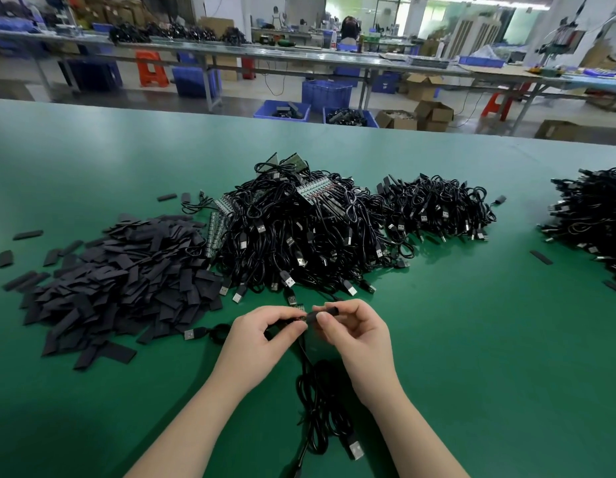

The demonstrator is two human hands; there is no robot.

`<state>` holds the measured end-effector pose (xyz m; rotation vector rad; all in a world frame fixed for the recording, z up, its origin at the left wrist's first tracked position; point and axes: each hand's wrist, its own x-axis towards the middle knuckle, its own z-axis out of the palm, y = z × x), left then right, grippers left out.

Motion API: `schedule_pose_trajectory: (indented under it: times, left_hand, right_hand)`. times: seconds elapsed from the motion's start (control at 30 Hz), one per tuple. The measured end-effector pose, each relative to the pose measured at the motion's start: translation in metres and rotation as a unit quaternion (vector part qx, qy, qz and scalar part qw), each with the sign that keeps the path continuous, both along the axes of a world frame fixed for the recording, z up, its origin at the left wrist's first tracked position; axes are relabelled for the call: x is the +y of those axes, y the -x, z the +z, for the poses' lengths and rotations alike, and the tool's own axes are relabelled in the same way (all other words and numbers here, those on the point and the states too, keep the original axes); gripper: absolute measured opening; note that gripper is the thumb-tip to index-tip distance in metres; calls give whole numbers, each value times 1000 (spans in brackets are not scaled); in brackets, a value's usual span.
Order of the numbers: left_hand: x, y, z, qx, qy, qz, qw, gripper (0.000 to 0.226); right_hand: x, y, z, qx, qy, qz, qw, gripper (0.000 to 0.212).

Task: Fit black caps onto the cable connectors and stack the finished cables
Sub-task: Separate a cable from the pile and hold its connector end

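My left hand (265,334) pinches the connector end of a black cable (320,401) over the near middle of the green table (472,339). My right hand (354,329) pinches a black cap (325,311) right at that connector; the joint is partly hidden by my fingertips. The cable's coil hangs between my wrists, and its USB plug (355,449) lies near the front. A wide heap of loose black caps (120,288) spreads to the left. Behind my hands sits a big tangle of cables (299,236).
A smaller cable pile (437,212) lies at the back right, and another pile (589,219) reaches the right edge. Stray caps (541,257) dot the table. A loose USB plug (192,333) lies by my left hand. Benches, blue crates and boxes fill the background.
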<state>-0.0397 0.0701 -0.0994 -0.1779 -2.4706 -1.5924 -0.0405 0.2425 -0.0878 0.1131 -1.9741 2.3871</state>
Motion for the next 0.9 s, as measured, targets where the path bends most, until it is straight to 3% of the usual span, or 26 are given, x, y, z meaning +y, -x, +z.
schedule_pose_trajectory:
  times: [0.4,0.9]
  left_hand:
    - [-1,-1,2,-25,-2,-11,1000,24]
    - [-2,0,2,-40,8,-33,999,28]
  right_hand:
    - [0,-1,0,1,11,14,1000,10]
    - [-1,-5,7,2,10,27,1000,24]
